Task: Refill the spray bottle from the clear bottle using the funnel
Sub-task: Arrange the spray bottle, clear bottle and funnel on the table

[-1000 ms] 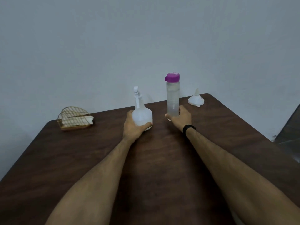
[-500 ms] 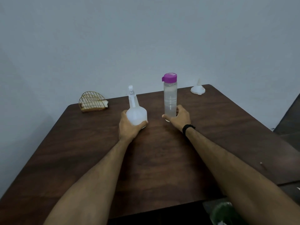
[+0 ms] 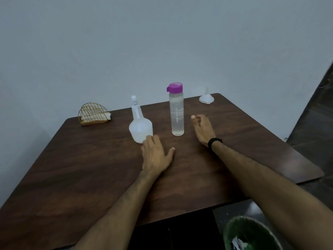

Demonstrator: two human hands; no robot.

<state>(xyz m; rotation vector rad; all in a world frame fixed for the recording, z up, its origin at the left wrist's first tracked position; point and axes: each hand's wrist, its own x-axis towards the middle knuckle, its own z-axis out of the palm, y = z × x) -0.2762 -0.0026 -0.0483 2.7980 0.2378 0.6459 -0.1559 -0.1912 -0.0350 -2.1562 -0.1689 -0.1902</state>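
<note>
Table (image 3: 100,177), dark wood; grey wall (image 3: 162,42).

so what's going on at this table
A person sits at a dark wooden table with a white plastic spray bottle and a tall clear bottle with a purple cap standing upright. Neither is held: the left hand lies flat, fingertips at the spray bottle's base, and the right hand is open beside the clear bottle. The small white funnel sits untouched at the far corner.

Bare tabletop (image 3: 243,134) between right hand (image 3: 202,129) and funnel (image 3: 206,98); clear bottle (image 3: 177,112) left.
</note>
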